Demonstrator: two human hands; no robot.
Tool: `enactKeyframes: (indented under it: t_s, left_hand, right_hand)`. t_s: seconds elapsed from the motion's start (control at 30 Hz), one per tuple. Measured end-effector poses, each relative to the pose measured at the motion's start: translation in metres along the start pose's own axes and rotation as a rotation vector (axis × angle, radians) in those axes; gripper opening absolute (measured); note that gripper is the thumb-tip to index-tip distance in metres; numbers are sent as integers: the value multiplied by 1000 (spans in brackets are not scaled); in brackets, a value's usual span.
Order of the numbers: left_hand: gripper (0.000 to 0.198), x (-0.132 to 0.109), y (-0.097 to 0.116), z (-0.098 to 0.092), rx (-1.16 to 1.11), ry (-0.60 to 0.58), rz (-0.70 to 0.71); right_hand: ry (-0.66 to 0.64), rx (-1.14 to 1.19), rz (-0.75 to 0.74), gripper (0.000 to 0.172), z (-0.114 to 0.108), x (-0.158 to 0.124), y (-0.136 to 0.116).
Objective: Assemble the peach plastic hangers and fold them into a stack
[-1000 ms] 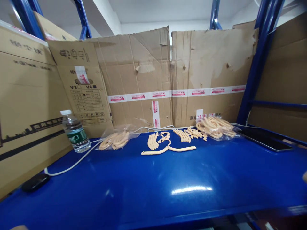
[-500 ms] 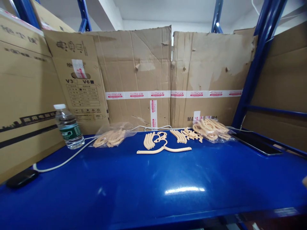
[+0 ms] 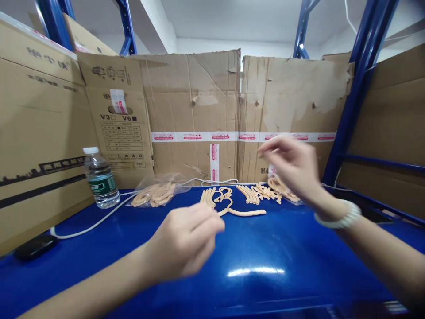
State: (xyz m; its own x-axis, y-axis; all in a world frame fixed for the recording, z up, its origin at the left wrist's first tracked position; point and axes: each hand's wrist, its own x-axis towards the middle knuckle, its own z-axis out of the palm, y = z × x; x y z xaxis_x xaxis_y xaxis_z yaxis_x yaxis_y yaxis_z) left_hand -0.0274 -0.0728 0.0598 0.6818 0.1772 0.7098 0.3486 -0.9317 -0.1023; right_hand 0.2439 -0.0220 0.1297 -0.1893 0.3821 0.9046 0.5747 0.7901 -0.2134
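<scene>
My left hand (image 3: pixel 189 239) hovers over the near middle of the blue tabletop, its fingers curled together, with nothing showing in them. Behind it lies a cream clothes hanger (image 3: pixel 247 213), its two arms and hook laid out; the hand covers most of its left arm. My right hand (image 3: pixel 292 164), with a pale bracelet (image 3: pixel 343 214) at the wrist, is raised before the cardboard; motion smears its fingers. Curved hanger arms (image 3: pixel 208 197) and hooks (image 3: pixel 224 193) lie behind the hanger. To their right are more arms (image 3: pixel 248 194) and small hook pieces (image 3: pixel 265 191).
Clear bags of cream parts lie at the back left (image 3: pixel 154 195) and back right (image 3: pixel 282 188), the latter partly hidden by my right hand. A water bottle (image 3: pixel 101 181), a white cable (image 3: pixel 96 229) and a black object (image 3: pixel 36 247) are at left. Cardboard (image 3: pixel 195 110) walls the back.
Both hands have come into view over the table, the left from the lower left, the right from the right edge. The view has shifted slightly. The hanger pieces lie as before.
</scene>
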Motion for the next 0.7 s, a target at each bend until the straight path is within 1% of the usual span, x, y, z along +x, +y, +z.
enactKeyframes:
  t_s: [0.03, 0.07, 0.1, 0.13, 0.17, 0.2, 0.27, 0.37, 0.47, 0.6, 0.7]
  left_hand:
    - [27, 11, -18, 7, 56, -100, -27]
    - [25, 18, -37, 15, 92, -189, -72]
    - [23, 22, -55, 23, 105, -255, -129]
    - [22, 21, -73, 31, 102, -295, -171]
    - [23, 18, -89, 39, 86, -350, -198]
    - [23, 13, -103, 45, 64, -389, -219]
    - [25, -1, -123, 55, 13, -398, -251]
    - [31, -19, -139, 64, -97, -313, -285]
    - [31, -30, -143, 68, -157, -265, -335]
    - [26, -35, -145, 71, -211, -268, -339]
    - [22, -35, -147, 71, -209, -264, -343]
  right_hand:
    - [-113, -10, 14, 16, 12, -1, 11]
    - [-256, -34, 28, 15, 27, -4, 24]
    - [-413, -76, 39, 17, 42, -7, 40]
    - [-553, -132, 47, 20, 58, -11, 56]
    - [-663, -197, 41, 22, 72, -16, 71]
    - [-738, -264, 46, 22, 85, -20, 85]
    - [-775, -294, 37, 22, 103, -28, 105]
    - [-799, -295, -12, 24, 117, -35, 114]
    - [-806, -308, -71, 24, 123, -36, 112]
    - [-840, -344, -146, 17, 132, -36, 111]
    - [-838, -388, -169, 14, 137, -36, 110]
